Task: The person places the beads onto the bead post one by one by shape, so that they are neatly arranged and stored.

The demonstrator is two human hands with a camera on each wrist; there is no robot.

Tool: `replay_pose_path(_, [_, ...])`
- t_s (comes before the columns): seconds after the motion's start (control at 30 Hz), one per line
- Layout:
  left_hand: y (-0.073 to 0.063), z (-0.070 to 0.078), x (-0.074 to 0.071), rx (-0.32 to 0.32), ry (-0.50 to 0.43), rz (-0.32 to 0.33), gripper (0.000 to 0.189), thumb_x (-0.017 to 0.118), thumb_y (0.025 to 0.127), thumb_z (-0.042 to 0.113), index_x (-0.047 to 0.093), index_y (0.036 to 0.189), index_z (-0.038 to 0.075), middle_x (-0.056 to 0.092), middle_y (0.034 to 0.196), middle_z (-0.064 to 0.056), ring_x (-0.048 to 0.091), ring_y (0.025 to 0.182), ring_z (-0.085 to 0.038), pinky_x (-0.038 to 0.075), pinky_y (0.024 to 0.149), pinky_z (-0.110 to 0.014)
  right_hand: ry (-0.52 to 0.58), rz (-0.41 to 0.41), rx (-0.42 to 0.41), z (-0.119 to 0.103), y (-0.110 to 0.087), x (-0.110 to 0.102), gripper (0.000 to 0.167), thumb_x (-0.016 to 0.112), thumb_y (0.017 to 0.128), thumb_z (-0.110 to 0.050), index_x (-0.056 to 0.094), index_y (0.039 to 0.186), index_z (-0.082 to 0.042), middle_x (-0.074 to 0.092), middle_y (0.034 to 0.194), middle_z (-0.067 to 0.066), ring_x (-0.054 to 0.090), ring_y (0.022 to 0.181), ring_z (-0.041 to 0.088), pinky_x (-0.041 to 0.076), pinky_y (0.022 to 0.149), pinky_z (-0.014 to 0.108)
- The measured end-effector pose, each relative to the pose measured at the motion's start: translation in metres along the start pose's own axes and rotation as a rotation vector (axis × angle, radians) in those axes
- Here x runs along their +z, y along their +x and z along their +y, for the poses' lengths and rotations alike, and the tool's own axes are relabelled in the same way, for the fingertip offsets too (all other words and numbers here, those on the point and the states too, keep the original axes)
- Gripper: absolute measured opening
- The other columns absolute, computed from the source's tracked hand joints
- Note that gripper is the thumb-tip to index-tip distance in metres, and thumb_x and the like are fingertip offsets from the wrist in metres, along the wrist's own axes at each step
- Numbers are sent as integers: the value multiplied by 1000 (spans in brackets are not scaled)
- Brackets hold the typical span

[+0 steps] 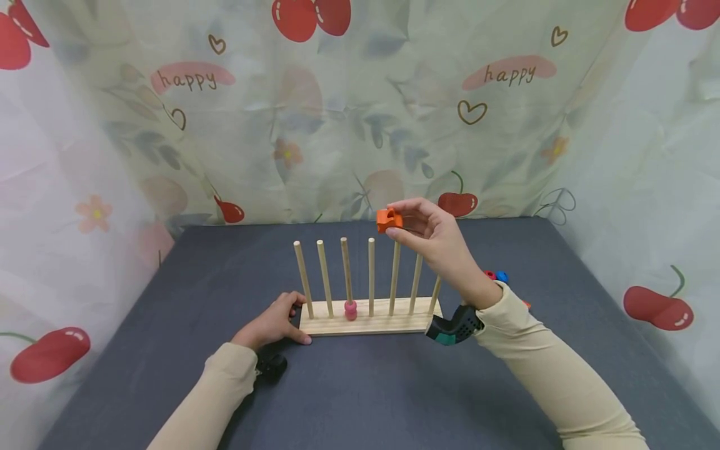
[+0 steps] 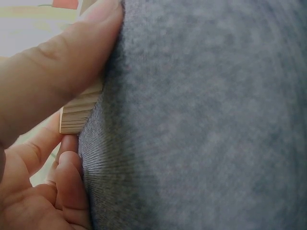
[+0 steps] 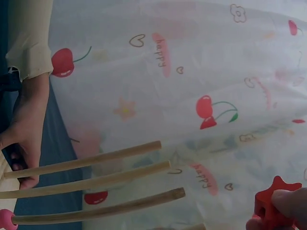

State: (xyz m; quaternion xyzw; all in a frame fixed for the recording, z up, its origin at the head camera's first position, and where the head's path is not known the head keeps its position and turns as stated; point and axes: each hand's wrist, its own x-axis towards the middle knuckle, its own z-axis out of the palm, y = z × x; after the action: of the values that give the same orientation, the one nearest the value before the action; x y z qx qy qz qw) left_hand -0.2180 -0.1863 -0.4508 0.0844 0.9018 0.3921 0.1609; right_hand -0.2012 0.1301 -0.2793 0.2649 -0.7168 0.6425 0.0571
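Observation:
A wooden peg board (image 1: 332, 325) stands on the table, with several upright pegs along it. My left hand (image 1: 275, 320) holds the board's left end, thumb at the front edge and fingers around the end and behind. In the left wrist view the thumb (image 2: 57, 67) lies along the board's wooden end (image 2: 76, 117). Raised at peg-top height, my right hand (image 1: 430, 240) pinches an orange star-shaped bead (image 1: 389, 220) between thumb and fingers. The right wrist view shows the bead's star outline (image 3: 273, 203). Low on the third peg from the left sits something pink and beaded (image 1: 350, 310).
Behind the right wrist, a blue bead (image 1: 502, 277) and a red bead (image 1: 490, 275) lie on the dark table (image 1: 360, 387), partly hidden by the forearm. A cherry-printed curtain (image 1: 349, 125) encloses the back and sides. A thin wire loop (image 1: 558, 206) hangs at the back right corner.

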Motion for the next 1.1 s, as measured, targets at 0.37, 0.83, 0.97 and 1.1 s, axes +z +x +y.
replay_pose_path(0.37, [0,1,0,-7,6,3,77,91,64,16,47,127,2,43,120,-15,42,107,-28,39,91,-45,-203,-42,-38,15,-3,17,38,67,90,-10,60,127,-7,64,119,11,65,103,22,52,84,25])
replay_pose_path(0.83, [0,-2,0,2,8,1,79,91,64,16,47,128,1,43,123,-17,44,109,-29,39,94,-47,-187,13,-24,37,-5,28,38,68,90,-13,60,127,-12,65,111,8,59,82,20,47,69,24])
replay_pose_path(0.97, [0,-1,0,0,10,0,79,91,64,16,47,128,1,43,122,-16,44,109,-29,39,94,-47,-149,24,1,43,-7,30,40,67,91,-12,56,129,-11,62,116,9,62,87,24,50,73,25])
replay_pose_path(1.1, [1,0,0,-6,5,-1,78,91,64,16,47,127,2,43,122,-16,43,109,-29,39,94,-47,-80,35,39,50,-10,33,40,66,91,-10,52,129,-9,59,120,11,63,93,23,53,80,28])
